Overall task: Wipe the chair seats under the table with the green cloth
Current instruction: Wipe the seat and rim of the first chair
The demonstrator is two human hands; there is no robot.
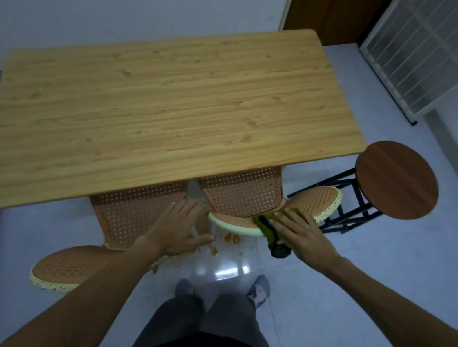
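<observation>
Two orange perforated chairs are tucked under the wooden table (172, 108). The right chair seat (243, 197) has a pale green rim. My right hand (301, 235) lies flat on the green cloth (269, 231), pressing it on the seat's right front edge; part of the cloth hangs over the rim. My left hand (178, 230) is spread, fingers apart, over the gap between the two seats, holding nothing. The left chair seat (135, 212) is partly hidden by the table and my left arm.
Orange crumbs (228, 240) lie on the floor under the right seat. The left chair's backrest (67, 267) sits at lower left, the right chair's backrest (321, 198) beside a round dark wooden stool (396, 180). My feet (257, 293) stand on the tiled floor.
</observation>
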